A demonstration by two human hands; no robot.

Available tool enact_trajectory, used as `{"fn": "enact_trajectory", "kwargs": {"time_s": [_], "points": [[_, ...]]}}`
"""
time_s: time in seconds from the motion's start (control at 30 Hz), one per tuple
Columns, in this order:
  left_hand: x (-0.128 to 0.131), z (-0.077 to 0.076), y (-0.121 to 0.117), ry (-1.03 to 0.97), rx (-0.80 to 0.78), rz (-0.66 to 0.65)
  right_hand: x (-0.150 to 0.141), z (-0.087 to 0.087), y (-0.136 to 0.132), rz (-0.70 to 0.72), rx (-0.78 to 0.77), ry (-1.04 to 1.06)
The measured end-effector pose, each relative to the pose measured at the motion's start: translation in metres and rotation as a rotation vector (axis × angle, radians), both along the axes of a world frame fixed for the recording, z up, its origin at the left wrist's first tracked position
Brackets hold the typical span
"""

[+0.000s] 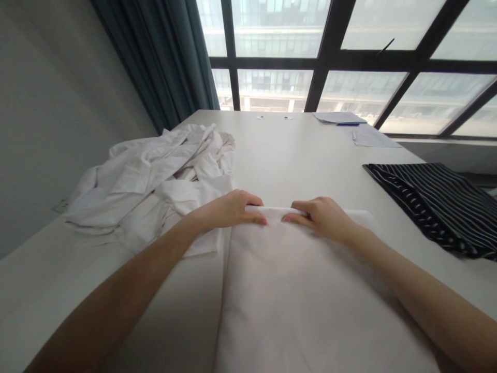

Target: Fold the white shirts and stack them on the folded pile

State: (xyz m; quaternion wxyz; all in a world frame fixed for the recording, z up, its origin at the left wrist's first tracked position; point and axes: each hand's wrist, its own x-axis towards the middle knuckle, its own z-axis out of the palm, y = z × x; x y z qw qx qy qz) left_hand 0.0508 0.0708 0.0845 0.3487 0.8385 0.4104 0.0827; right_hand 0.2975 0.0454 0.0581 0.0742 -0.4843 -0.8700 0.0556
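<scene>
In the head view, a smooth white cloth (295, 295), faintly creased, stretches over the near part of a white table (287, 160), its near end cut off. The left hand (236, 208) and right hand (324, 217) pinch its folded far edge, fingertips partly hidden. Leftward lies a rumpled white fabric heap (132, 171); rightward, a black cloth (438, 202), thinly white-striped.
</scene>
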Motion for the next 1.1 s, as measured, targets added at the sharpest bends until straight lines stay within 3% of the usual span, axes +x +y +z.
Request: {"fn": "enact_trajectory", "kwargs": {"time_s": [0.23, 0.33, 0.43, 0.63, 0.73, 0.97, 1.1], "points": [[-0.014, -0.012, 0.018, 0.017, 0.01, 0.007, 0.035, 0.007, 0.02, -0.093, -0.177, -0.019], [-0.018, -0.008, 0.018, 0.085, 0.001, -0.006, 0.038, 0.005, 0.022, -0.099, -0.101, -0.052], [-0.015, -0.004, 0.012, 0.226, 0.089, 0.009, 0.031, 0.005, 0.018, -0.09, 0.009, -0.114], [0.007, -0.016, -0.002, 0.363, 0.311, 0.023, 0.017, 0.014, 0.002, -0.037, 0.126, -0.13], [0.014, -0.021, -0.005, 0.429, 0.397, 0.04, 0.02, 0.019, 0.002, -0.037, 0.055, -0.093], [0.011, -0.025, -0.001, 0.544, 0.554, 0.083, 0.05, 0.017, 0.023, -0.12, -0.331, 0.004], [0.005, -0.029, 0.004, 0.545, 0.571, 0.108, 0.053, 0.015, 0.026, -0.16, -0.295, 0.024]]}}
